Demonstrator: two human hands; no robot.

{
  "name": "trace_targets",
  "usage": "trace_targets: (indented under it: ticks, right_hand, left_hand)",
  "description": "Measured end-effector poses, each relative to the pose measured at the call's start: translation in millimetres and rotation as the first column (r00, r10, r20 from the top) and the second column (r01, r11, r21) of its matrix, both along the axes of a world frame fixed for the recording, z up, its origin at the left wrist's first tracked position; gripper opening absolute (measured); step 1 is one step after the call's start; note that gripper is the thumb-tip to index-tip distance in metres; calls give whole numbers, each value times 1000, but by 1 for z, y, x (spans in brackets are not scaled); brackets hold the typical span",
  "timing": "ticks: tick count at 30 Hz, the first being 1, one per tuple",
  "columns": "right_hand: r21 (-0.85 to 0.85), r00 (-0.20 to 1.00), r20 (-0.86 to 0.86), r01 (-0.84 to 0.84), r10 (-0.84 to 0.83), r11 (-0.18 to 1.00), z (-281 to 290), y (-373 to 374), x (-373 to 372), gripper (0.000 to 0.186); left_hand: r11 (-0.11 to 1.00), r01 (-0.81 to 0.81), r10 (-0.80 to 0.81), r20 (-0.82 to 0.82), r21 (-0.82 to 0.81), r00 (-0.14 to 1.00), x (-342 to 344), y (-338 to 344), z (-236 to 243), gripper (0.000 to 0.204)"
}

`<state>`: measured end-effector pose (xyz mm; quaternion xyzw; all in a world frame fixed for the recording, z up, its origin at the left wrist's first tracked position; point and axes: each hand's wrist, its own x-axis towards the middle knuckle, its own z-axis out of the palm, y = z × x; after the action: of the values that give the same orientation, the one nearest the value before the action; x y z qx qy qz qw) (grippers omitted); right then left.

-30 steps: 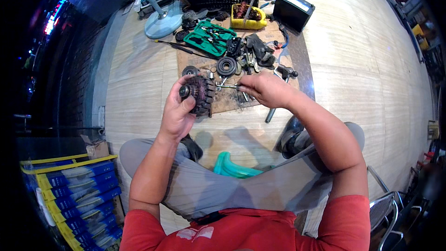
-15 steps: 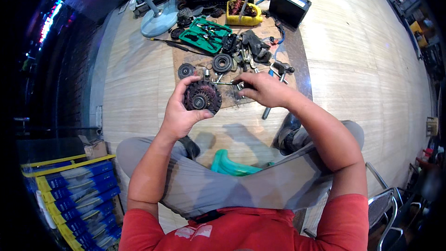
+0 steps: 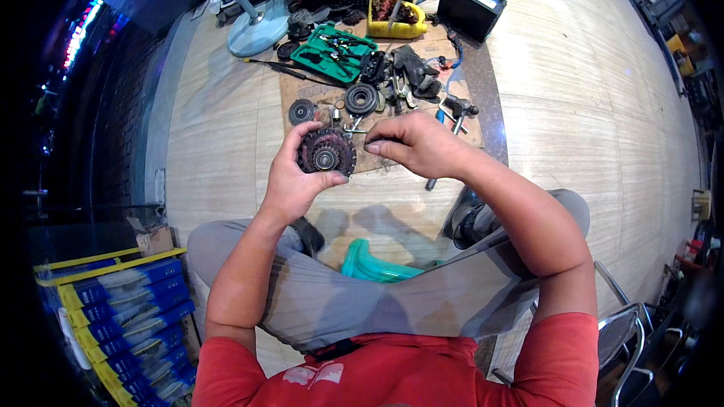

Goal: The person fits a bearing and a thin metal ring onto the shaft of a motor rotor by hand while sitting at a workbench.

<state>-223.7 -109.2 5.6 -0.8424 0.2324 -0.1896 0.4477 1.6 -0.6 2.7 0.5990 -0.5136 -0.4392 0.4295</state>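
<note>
So the left hand [image 3: 290, 181] is wrapped around a rusty round finned part [image 3: 326, 152], looks like a rotor or fan wheel with a shiny hub in the middle, held up in the air above the cardboard sheet [image 3: 392, 154] on the wooden floor. The right hand [image 3: 418, 143] is pinched shut right beside it, fingertips at the part's right edge. I can't tell whether there's a small fastener or tool bit between those fingertips, it's just too tiny to see.

What I'd worry about:

- The part is only gripped from its left and lower rim with thumb and fingers. If the right hand pushes or twists hard, it could roll out of that grip and drop onto the cardboard or the person's knees.
- Anything small in that pinch that slips will land in the clutter on the far side: black pulley [image 3: 360, 98], smaller dark disc [image 3: 302, 111], loose metal bits. Good luck finding it again.
- Those fins look crusty and thin, so a slip could scrape a fingertip.
- The green tool case [image 3: 332, 53] and the yellow tub [image 3: 396, 19] sit well apart on the far side, so grabbing a tool means a one-handed hold on the part.
</note>
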Motion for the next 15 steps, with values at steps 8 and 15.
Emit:
trace_targets:
  ticks: [8,15]
  right_hand:
    - [-124,998,66,14,-6,992,16,11,2,17]
    - [-288,998,55,27,-11,957,23,22,5,16]
  left_hand:
    - [999,-35,36,-74,12,997,-1,-3,-2,82]
    - [996,-76,80,-132,35,988,-3,-5,-1,80]
